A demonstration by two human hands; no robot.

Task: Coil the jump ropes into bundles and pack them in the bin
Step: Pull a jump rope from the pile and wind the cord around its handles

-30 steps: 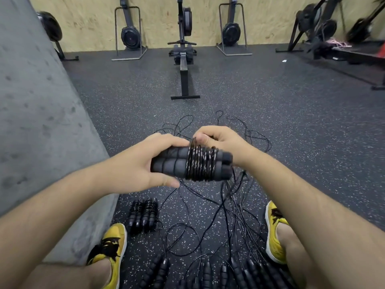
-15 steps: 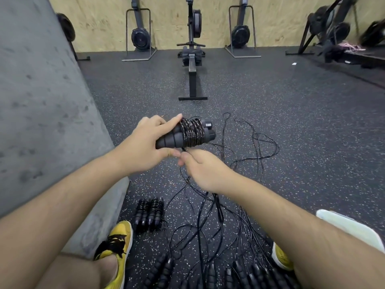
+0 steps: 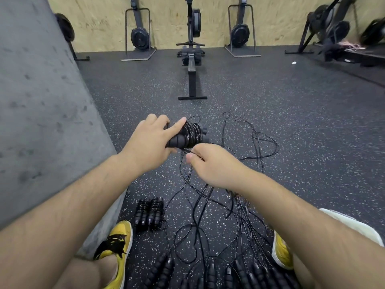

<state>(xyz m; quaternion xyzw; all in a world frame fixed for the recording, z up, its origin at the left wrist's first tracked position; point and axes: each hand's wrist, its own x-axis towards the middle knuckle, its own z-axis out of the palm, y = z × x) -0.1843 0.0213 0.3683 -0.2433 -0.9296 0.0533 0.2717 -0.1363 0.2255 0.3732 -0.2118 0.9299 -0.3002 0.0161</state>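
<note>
Left hand (image 3: 150, 142) and right hand (image 3: 214, 165) bare; forearms (image 3: 83, 195) likewise, lightly haired. Left shoe (image 3: 123, 231) and right shoe (image 3: 280, 251): yellow low-tops, black laces (image 3: 112, 245) on the left. Pale cloth (image 3: 354, 228) covers right thigh.

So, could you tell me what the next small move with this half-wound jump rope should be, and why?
Probably the right hand should carry the cord up and over the handles for one more wrap: the left hand grips the handles, and the cord pinched below the coil is not yet wound on.
</note>
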